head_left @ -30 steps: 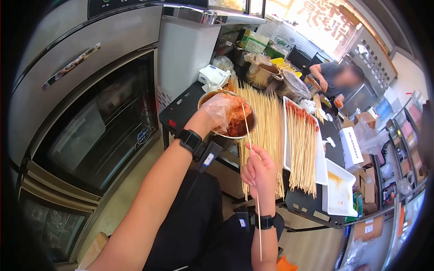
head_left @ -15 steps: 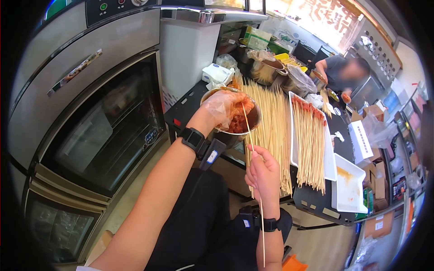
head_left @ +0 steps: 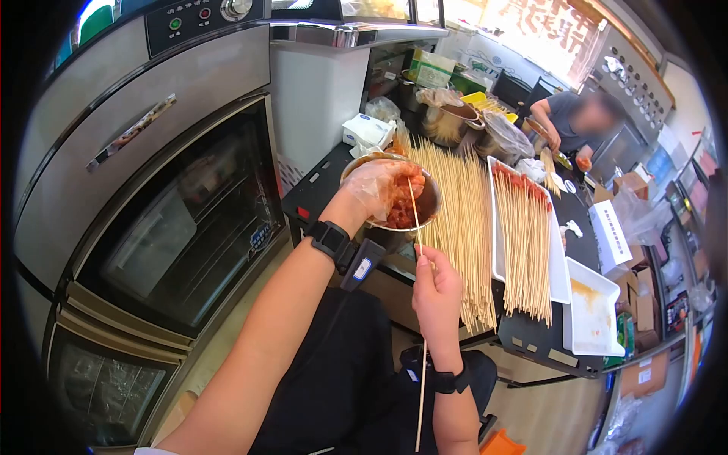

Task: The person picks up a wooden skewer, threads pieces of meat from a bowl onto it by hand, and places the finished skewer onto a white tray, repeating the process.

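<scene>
Left hand (head_left: 373,191), gloved, pinches red meat (head_left: 402,216) in the pot (head_left: 437,203); right hand (head_left: 440,292) pinches one skewer (head_left: 421,394), tip at the meat. Judged barely started. Loaded skewers (head_left: 528,262) fill much of the tray (head_left: 497,262), right; pot meat unthreaded.

"What can we read?"
"On the cabinet's control panel (head_left: 199,24), we make out 消毒 starting the top line."
"Elsewhere?"
"We see large characters on the window (head_left: 547,32), too washed-out for us; print on the white carton (head_left: 609,232) by the counter's (head_left: 523,331) right edge is too small."
</scene>
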Demonstrator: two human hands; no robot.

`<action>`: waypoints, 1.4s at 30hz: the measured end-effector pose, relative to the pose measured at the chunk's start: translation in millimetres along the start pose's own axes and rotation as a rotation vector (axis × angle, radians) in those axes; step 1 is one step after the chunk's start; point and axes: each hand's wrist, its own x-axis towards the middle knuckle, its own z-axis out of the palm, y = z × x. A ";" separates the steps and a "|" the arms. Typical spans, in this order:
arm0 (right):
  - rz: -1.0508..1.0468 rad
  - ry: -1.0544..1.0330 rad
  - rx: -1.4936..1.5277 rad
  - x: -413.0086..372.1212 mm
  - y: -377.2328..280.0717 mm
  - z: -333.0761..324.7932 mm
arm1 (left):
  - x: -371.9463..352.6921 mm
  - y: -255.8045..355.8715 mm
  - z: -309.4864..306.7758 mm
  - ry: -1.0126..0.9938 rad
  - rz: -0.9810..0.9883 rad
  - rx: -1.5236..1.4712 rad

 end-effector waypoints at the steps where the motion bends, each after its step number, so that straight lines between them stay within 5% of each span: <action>1: -0.078 0.042 -0.116 -0.9 -0.6 2.6 | -1.3 0.2 3.1 0.091 0.010 -0.025; 7: -0.246 0.139 -0.383 -5.4 -5.7 24.5 | -0.4 1.8 2.3 -0.001 0.036 -0.189; 16: -0.307 0.163 -0.500 0.3 -9.8 40.2 | 2.1 2.3 8.8 0.177 0.001 -0.213; 18: -0.315 0.154 -0.695 2.3 -10.9 45.9 | 1.3 4.0 15.6 0.385 -0.010 -0.224; 21: -0.330 0.151 -0.810 6.8 -7.0 46.8 | 3.6 4.2 14.2 0.428 0.055 -0.302; 28: -0.363 0.166 -0.945 8.4 -23.9 43.7 | 16.7 -3.6 6.2 0.453 0.219 -0.373; 42: -0.451 -0.028 -1.294 13.2 -37.2 33.6 | 20.3 -2.3 0.5 0.353 0.220 -0.408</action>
